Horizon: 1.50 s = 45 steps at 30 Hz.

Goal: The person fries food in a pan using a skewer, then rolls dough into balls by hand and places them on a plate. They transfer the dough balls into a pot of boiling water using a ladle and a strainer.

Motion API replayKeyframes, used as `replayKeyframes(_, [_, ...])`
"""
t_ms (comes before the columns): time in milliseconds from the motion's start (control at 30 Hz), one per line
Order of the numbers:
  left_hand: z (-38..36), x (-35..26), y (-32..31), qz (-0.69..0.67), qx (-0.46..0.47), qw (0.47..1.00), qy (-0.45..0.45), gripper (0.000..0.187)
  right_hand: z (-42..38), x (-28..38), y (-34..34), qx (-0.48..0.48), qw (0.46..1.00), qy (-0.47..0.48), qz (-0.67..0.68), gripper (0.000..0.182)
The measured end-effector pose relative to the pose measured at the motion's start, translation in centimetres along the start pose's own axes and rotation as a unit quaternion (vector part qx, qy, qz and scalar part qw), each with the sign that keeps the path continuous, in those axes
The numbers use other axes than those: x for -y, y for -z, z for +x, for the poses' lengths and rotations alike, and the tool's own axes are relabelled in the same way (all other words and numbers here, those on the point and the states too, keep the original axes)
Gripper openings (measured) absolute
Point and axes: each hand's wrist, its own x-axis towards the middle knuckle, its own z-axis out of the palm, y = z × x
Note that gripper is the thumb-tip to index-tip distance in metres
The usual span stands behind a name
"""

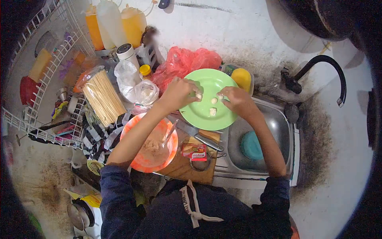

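The counter [238, 24] was cramped and stained, wire rack [47, 79] at left. I saw the left hand [179, 93] pinched shut on a soft dough ball [197, 95] over the green plate [207, 79]; the right hand [236, 99] pinched another piece [220, 96] (light, sticky, best held gently by fingertips).

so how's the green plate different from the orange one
The green plate holds a few small pale pieces under both hands; the orange plate holds a brownish mash and a spoon. The green plate lies farther away, by the sink; the orange plate is nearer the person. Both are round.
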Motion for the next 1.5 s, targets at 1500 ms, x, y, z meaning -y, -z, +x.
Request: replayKeyframes(1500, [0.2,-2.3,0.6,-0.060,-0.055,0.997,-0.010,0.031,1.9,0.5,1.3,0.067,0.989,-0.103,0.077,0.024])
